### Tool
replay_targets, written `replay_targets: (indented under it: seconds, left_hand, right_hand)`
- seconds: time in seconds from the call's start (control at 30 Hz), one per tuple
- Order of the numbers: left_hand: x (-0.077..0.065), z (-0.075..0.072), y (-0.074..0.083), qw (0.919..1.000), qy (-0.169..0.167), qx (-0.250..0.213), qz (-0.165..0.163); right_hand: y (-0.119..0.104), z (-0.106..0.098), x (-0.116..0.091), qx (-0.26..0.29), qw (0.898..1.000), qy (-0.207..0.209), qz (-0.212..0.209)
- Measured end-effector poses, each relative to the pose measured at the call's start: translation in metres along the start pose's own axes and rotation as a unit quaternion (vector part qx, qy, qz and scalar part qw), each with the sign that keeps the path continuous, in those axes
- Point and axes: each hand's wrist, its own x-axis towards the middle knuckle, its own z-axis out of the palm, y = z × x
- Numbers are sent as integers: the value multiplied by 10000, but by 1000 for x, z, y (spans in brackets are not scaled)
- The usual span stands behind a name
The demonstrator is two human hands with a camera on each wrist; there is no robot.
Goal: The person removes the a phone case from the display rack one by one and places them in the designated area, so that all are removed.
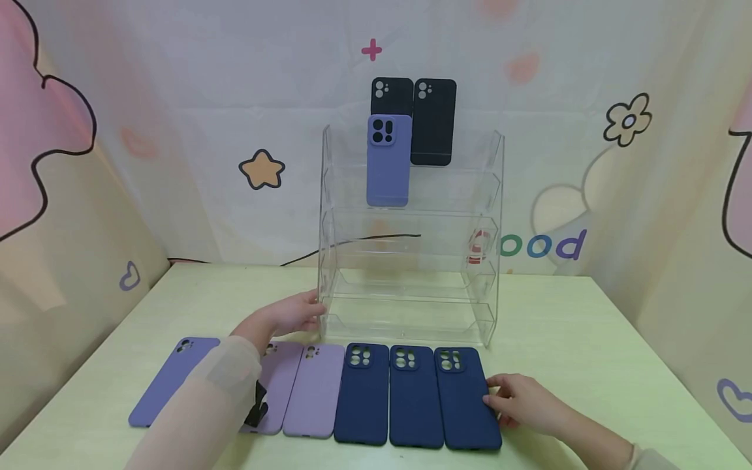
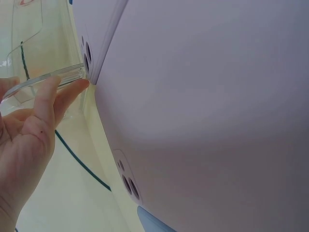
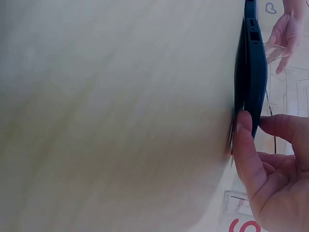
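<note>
My left hand (image 1: 290,314) grips the lower left side panel of a clear acrylic tiered rack (image 1: 405,331). In the left wrist view, the fingers of that hand (image 2: 31,125) lie along the panel's edge (image 2: 67,75). On the right, my right hand (image 1: 529,399) pinches the right edge of the rightmost navy phone case (image 1: 470,411). The right wrist view shows the thumb and a finger of this hand (image 3: 275,164) on opposite faces of the case (image 3: 258,72), whose near edge is tilted up from the table.
Two more navy cases (image 1: 415,405), lilac cases (image 1: 314,398) and a blue-purple case (image 1: 170,385) lie in a row before the rack, partly behind my left sleeve. Two black cases (image 1: 433,124) and a periwinkle case (image 1: 388,170) stand on upper tiers. A printed curtain (image 1: 205,163) hangs behind.
</note>
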Motion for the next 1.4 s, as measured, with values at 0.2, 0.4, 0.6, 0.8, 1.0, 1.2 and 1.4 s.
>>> replay_targets:
  seconds: [0.2,0.4,0.6,0.8,1.0,1.2,1.4]
  left_hand:
    - [-1,-1,0,10000,82,-16,-12]
    - [-1,1,-3,9999,110,-53,-60]
    - [2,2,-4,9999,93,-64,-98]
    - [2,0,-1,9999,136,1,-104]
    - [2,-1,-1,9998,134,54,-128]
    - [2,1,0,9997,134,-57,-175]
    - [2,0,-3,9997,123,-116,-175]
  right_hand:
    - [-2,1,3,-440,9990,55,-84]
    - [-14,-2,8,-824,9964,-20,184]
    - [-38,-24,20,-1115,9936,189,8]
    - [-58,-58,50,-66,9970,-68,-775]
    - [-78,-84,78,533,9931,32,-1046]
    - [-96,-98,101,870,9879,287,-1253]
    - [-117,-107,114,1195,9834,703,-1168]
